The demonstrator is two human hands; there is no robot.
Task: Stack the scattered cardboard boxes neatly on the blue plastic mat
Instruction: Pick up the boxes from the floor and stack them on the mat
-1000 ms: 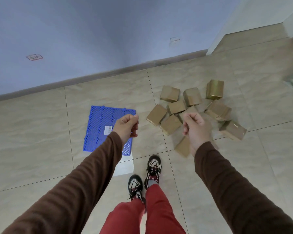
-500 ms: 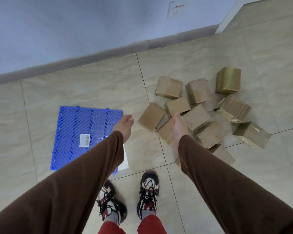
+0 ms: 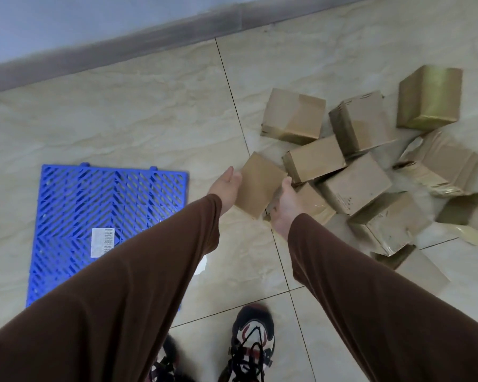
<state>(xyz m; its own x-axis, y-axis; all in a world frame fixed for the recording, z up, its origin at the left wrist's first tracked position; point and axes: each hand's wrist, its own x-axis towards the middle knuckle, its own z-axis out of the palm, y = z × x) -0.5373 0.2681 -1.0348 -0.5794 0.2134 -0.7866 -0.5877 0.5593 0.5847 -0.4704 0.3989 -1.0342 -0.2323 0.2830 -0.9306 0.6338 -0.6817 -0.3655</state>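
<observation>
While the blue mat (image 3: 75, 194) lies bare at left, left hand (image 3: 226, 186) & right hand (image 3: 286, 204) press flat on opp. sides of one cardboard box (image 3: 259, 184), fingers straight, not curled. Risk: palm-only squeeze slips, box drops. Pile (image 3: 370, 172) at right leans; pulling this one may shift neighbours.

Beige marbled tile floor (image 3: 138, 117) with dark grout lines, meeting a grey skirting board (image 3: 116, 48).

A blue plastic mat (image 3: 100, 194) lies flat at left; scattered cardboard boxes (image 3: 353, 186) lie heaped at right, some leaning on each other. Two sneakers (image 3: 253, 346) stand at the bottom.
</observation>
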